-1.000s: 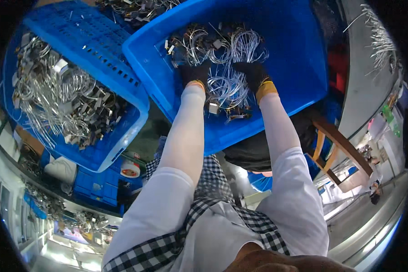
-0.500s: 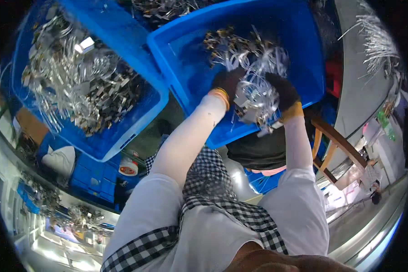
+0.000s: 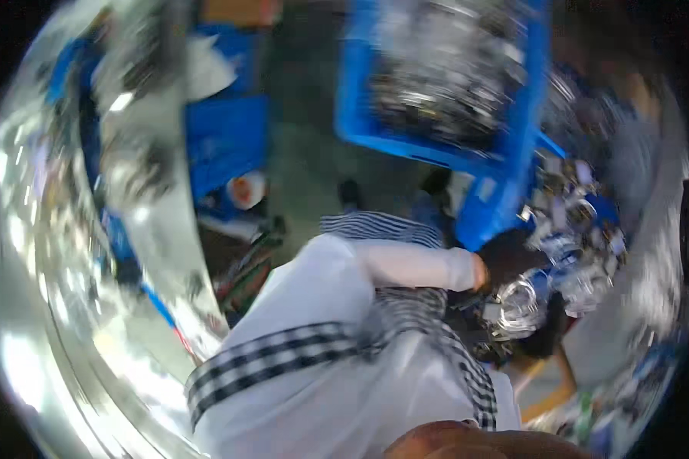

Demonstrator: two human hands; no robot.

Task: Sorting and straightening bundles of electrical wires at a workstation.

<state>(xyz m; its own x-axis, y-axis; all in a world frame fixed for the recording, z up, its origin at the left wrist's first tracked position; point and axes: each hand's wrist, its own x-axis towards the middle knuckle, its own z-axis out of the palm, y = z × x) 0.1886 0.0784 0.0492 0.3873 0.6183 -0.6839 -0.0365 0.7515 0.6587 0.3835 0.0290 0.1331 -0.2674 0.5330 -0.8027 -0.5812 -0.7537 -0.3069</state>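
A tangled bunch of clear, silvery strips [image 3: 517,306] with small pieces among them is between my gloved hands, at the right. My left hand [image 3: 513,258], in a dark glove with an orange-yellow cuff, grips its far side. My right hand [image 3: 542,330], also dark-gloved, holds its near side. Motion smears both hands, and single fingers cannot be made out. More silvery strips and small parts [image 3: 586,268] lie just beyond the hands, partly inside a blue bin [image 3: 482,210].
Another blue bin [image 3: 394,145] full of silvery pieces stands at the top. Blue crates [image 3: 226,134], a white cloth-like thing [image 3: 209,69] and a round white item with a red mark [image 3: 245,190] are at left. A long pale surface [image 3: 164,245] runs beside them. A brown wooden piece [image 3: 563,379] shows near my right hand.
My view has swung round to the right, so the bins appear shifted and blurred. Both hands, with the bunch between them, are now further right and nearer my body.
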